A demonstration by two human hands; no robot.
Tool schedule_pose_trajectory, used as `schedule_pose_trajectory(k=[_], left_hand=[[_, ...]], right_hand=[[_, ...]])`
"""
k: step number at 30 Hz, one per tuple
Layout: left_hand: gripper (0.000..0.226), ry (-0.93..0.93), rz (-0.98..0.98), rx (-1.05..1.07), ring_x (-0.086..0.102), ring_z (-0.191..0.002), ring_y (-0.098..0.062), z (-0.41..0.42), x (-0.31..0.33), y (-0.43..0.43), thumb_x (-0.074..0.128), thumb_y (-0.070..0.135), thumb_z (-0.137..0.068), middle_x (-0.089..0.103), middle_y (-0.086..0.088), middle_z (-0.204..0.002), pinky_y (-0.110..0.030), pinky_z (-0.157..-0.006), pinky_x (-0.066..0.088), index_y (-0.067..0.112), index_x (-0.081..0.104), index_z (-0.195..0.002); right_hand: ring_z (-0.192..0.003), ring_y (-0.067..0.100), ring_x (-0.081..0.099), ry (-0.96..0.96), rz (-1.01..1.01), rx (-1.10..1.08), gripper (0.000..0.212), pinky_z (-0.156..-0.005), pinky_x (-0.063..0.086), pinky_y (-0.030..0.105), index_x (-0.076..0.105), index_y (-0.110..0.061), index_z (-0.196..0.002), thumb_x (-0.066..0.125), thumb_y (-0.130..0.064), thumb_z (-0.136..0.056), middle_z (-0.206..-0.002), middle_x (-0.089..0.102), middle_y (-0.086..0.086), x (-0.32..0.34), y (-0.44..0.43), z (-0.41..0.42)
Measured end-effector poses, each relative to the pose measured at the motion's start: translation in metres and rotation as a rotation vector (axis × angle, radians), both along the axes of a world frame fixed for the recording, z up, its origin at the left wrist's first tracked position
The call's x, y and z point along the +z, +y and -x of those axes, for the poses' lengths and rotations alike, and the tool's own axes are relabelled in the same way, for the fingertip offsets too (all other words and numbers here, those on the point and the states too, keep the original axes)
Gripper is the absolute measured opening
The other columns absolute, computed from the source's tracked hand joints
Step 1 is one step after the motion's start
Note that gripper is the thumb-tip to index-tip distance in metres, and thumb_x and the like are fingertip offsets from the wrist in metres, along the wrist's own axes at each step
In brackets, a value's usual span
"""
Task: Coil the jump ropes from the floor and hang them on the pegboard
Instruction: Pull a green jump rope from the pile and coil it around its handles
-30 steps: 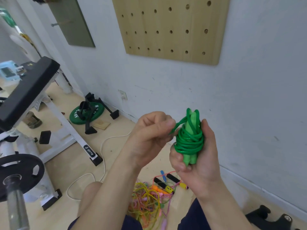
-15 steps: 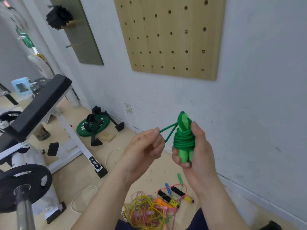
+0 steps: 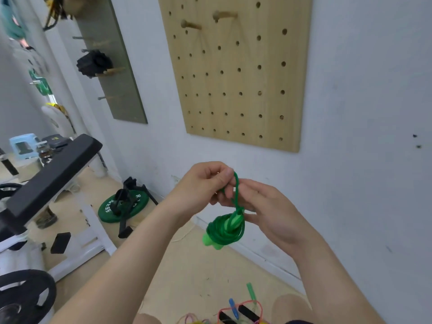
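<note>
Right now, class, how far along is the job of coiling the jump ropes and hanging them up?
Done: the green rope is coiled around its handles. In hand: both hands, left and right, hold its loop, the coil dangling. Left: hang it on a peg of the pegboard; more ropes lie on the floor.

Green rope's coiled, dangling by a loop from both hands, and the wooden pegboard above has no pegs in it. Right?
Not quite. The head view shows the wooden pegboard with two pegs near its top. The rest holds: the coiled green rope dangles by a loop from the left hand and right hand.
</note>
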State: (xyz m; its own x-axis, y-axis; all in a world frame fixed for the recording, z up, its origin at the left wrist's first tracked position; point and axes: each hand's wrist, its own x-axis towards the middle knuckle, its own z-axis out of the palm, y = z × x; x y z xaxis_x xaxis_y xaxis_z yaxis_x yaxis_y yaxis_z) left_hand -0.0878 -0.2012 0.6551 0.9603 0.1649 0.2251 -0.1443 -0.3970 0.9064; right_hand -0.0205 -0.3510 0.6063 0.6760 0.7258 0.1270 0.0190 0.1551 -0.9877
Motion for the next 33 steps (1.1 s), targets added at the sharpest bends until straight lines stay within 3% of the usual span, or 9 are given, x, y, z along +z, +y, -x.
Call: schedule_pose_trajectory(k=[4,8,12,16,20,25,30,33], left_hand=[[0.027,-0.069,-0.002,0.053,0.052,-0.066,-0.011,-0.027,0.009,0.027,0.047,0.004,-0.098,0.061,0.003,-0.071,-0.021,-0.058,0.046,0.014,0.065,-0.079],[0.020,-0.155,-0.037,0.183,0.046,-0.055,-0.014,-0.071,0.017,0.058,0.058,0.016,-0.095,0.051,0.003,-0.061,-0.025,-0.051,0.042,0.025,0.071,-0.082],[0.011,-0.189,0.236,0.092,0.055,-0.059,-0.015,-0.119,0.031,0.105,0.064,0.024,-0.091,0.057,-0.004,-0.063,-0.026,-0.056,0.047,0.024,0.073,-0.096],[0.019,-0.288,0.250,0.106,0.060,-0.057,-0.009,-0.178,0.043,0.150,0.074,0.010,-0.080,0.060,-0.002,-0.064,-0.017,-0.055,0.047,0.020,0.069,-0.096],[0.030,-0.331,0.312,0.064,0.065,-0.065,-0.013,-0.220,0.075,0.192,0.070,0.000,-0.082,0.064,-0.005,-0.069,-0.018,-0.065,0.052,0.025,0.072,-0.099],[0.037,-0.345,0.351,-0.107,0.066,-0.076,-0.018,-0.246,0.169,0.220,0.060,-0.004,-0.088,0.068,-0.010,-0.072,-0.029,-0.088,0.050,0.023,0.066,-0.112],[0.027,-0.377,0.464,-0.238,0.059,-0.060,-0.022,-0.266,0.312,0.236,0.046,-0.007,-0.094,0.057,-0.008,-0.063,-0.036,-0.067,0.046,0.007,0.059,-0.112],[0.027,-0.389,0.408,-0.246,0.050,-0.054,-0.017,-0.277,0.397,0.242,0.043,-0.001,-0.098,0.051,-0.004,-0.062,-0.041,-0.071,0.034,0.010,0.065,-0.106]], right_hand=[[-0.084,0.028,0.063,-0.003,-0.028,-0.054,0.016,-0.076,0.047,0.035,0.068,-0.006,-0.104,0.057,-0.014,-0.095,-0.080,0.071,0.011,0.017,0.020,-0.026],[-0.074,0.028,0.068,0.136,-0.086,-0.075,0.016,-0.061,0.052,0.028,0.064,-0.001,-0.105,0.062,-0.007,-0.090,-0.074,0.069,0.012,0.036,0.056,-0.062],[-0.077,0.025,0.072,0.057,-0.067,-0.236,0.013,-0.060,0.053,0.025,0.070,-0.002,-0.097,0.069,-0.005,-0.085,-0.079,0.074,0.015,0.058,0.112,-0.115],[-0.082,0.026,0.074,-0.040,-0.046,-0.385,0.013,-0.072,0.056,0.029,0.072,-0.003,-0.091,0.076,-0.005,-0.079,-0.081,0.075,0.015,0.077,0.173,-0.165],[-0.081,0.024,0.072,0.061,-0.026,-0.249,0.025,-0.073,0.056,0.029,0.075,-0.004,-0.101,0.073,-0.008,-0.077,-0.082,0.074,0.014,0.118,0.206,-0.204],[-0.080,0.026,0.066,0.158,-0.036,-0.198,0.024,-0.060,0.051,0.028,0.076,-0.004,-0.092,0.072,-0.015,-0.072,-0.077,0.071,0.014,0.216,0.218,-0.225],[-0.080,0.026,0.069,0.050,-0.141,-0.334,0.018,-0.067,0.057,0.031,0.063,-0.001,-0.094,0.070,-0.001,-0.077,-0.084,0.073,0.019,0.358,0.232,-0.225],[-0.073,0.022,0.071,-0.076,-0.225,-0.500,0.023,-0.058,0.055,0.024,0.051,-0.009,-0.091,0.066,0.006,-0.084,-0.080,0.074,0.017,0.440,0.241,-0.221]])
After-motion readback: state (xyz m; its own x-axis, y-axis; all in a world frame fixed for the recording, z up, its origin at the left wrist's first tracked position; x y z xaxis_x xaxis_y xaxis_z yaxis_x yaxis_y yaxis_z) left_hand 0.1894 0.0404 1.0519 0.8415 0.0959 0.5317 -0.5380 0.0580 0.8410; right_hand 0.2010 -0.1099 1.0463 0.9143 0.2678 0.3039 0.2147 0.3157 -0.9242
